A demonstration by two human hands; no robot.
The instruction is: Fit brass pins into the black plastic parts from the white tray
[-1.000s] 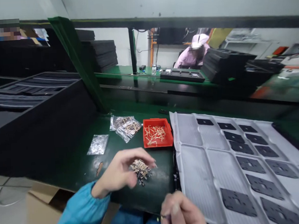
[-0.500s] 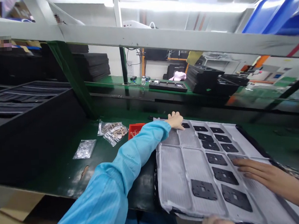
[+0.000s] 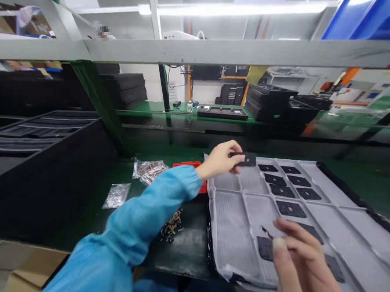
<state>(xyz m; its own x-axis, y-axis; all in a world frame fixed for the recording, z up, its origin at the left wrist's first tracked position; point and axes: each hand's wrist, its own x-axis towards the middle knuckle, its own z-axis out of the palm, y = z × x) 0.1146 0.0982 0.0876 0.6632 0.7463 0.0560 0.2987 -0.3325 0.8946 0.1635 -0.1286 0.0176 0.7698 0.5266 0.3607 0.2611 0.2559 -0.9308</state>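
Note:
My left hand (image 3: 225,158), in a blue sleeve, pinches a flat black plate (image 3: 249,159) above the far left part of a white compartmented tray (image 3: 227,219). My right hand (image 3: 302,258) is raised over the tray's near side, thumb and fingertips closed on a small dark connector-like piece (image 3: 265,230) that juts out leftward. Just beyond the right thumb, a black plate (image 3: 264,248) lies in the tray, partly hidden by the hand. Several more black plates (image 3: 290,209) lie in the tray's middle columns.
Small metallic parts (image 3: 172,226) lie loose left of the tray. Behind my left sleeve is a red bin (image 3: 202,187); clear bags (image 3: 117,195) lie farther left. A large black box (image 3: 66,158) stands at left. A shelf beam (image 3: 209,49) crosses above the bench.
My left hand has lifted a black plate from the tray's far side. My right hand has risen into view with the small piece. Another person's hand at the right has gone from view.

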